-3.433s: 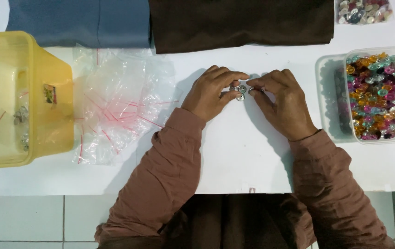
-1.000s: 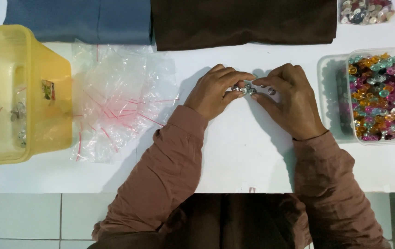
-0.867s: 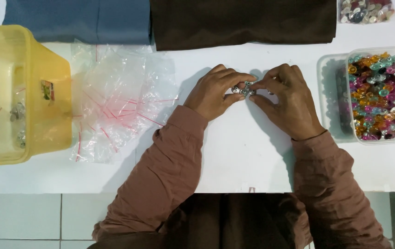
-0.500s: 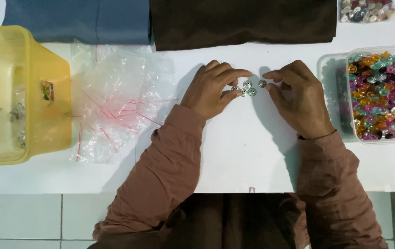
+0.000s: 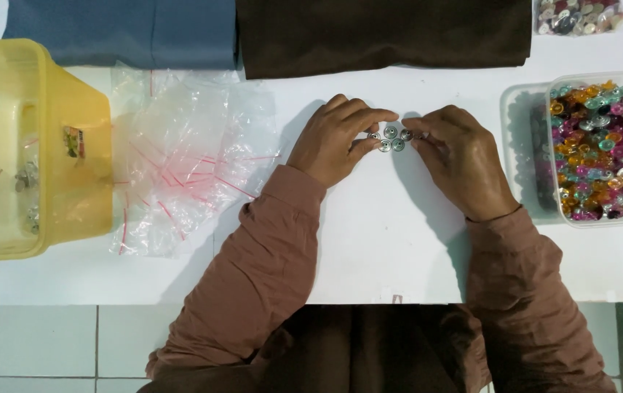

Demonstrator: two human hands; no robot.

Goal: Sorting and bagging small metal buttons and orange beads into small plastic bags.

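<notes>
two hands, left hand (image 5: 337,142) and right hand (image 5: 461,164) fingers pinched on about five silver snap buttons (image 5: 391,138)

Small shiny metal snap buttons (image 5: 390,138) lie on a smooth matt white table (image 5: 370,240); thin glossy clear plastic bags (image 5: 188,156) crinkle at centre left; yellow tub (image 5: 71,145) is smooth plastic; brown cloth (image 5: 384,33) at top looks matt
</notes>
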